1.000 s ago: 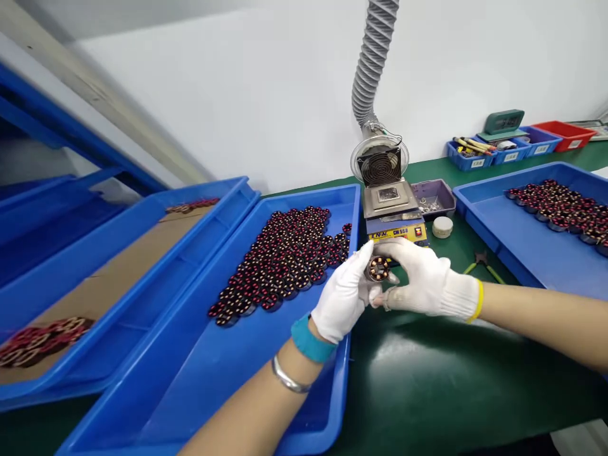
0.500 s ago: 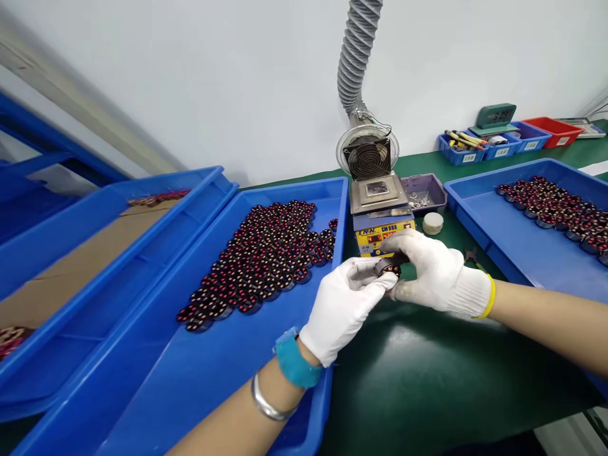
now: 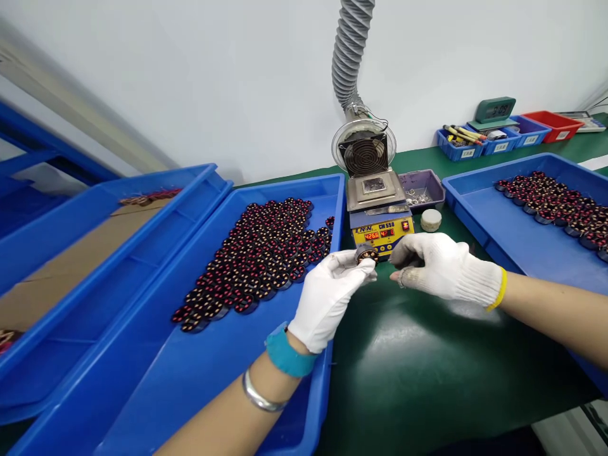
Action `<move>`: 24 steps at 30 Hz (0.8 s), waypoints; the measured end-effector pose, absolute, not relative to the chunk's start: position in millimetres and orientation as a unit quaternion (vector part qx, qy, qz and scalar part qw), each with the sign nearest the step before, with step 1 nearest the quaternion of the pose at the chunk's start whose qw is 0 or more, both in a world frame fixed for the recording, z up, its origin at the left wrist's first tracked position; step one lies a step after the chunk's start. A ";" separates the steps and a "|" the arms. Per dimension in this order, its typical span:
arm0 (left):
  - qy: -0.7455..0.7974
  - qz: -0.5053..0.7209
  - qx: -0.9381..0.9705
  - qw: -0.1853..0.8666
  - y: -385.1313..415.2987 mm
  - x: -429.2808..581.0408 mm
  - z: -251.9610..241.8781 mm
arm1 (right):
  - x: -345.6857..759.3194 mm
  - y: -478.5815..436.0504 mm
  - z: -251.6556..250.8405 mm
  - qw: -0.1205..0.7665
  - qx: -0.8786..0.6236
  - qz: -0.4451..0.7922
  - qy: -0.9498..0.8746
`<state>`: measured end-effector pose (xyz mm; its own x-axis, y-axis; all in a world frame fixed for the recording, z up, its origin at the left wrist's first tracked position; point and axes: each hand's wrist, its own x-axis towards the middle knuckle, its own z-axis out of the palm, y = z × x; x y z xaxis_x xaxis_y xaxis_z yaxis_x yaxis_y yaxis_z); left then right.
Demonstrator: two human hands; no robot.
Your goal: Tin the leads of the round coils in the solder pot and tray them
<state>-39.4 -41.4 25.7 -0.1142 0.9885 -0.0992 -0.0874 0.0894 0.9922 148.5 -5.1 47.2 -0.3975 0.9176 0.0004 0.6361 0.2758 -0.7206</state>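
Note:
A small round black part with copper-coloured spots [image 3: 367, 254] is held between the thumb and fingers of my left hand [image 3: 327, 294], which wears a white glove. My right hand [image 3: 437, 269], in a white knit glove with a yellow cuff, is just to the right, apart from the part. Its fingers are curled with thumb and fingertips apart, and nothing shows between them. Behind both hands stands a yellow and blue heating unit [image 3: 384, 234] with lit red digits and a metal plate on top.
Many similar parts [image 3: 256, 259] fill a blue tray [image 3: 190, 386] on the left; more lie in a right-hand blue tray [image 3: 498, 244]. A grey bin [image 3: 434, 190], a round white tin [image 3: 430, 220] and a ducted fan [image 3: 365, 155] stand behind.
My right hand has come off the round part and moved slightly right. My left hand, still holding the part, has shifted left. More of the heating unit's display now shows.

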 end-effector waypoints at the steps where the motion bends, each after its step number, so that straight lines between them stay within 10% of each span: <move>1: 0.530 0.526 0.423 0.514 -40.5 -39.9 25.0 | 148.1 -3.5 45.6 0.219 -0.516 0.328 -0.761; 21: 0.562 0.408 0.670 0.262 -52.2 -38.5 20.8 | 148.6 -6.4 40.9 0.246 -0.427 0.283 -0.823; 24: 0.550 0.342 0.673 0.357 -54.3 -45.0 40.0 | 149.2 -3.8 47.8 0.272 -0.458 0.284 -0.797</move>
<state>-45.0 -54.3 40.0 0.1602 0.9848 0.0672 0.4955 -0.1391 0.8574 149.2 -3.8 47.8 -0.4329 0.8846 0.1737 0.5763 0.4197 -0.7012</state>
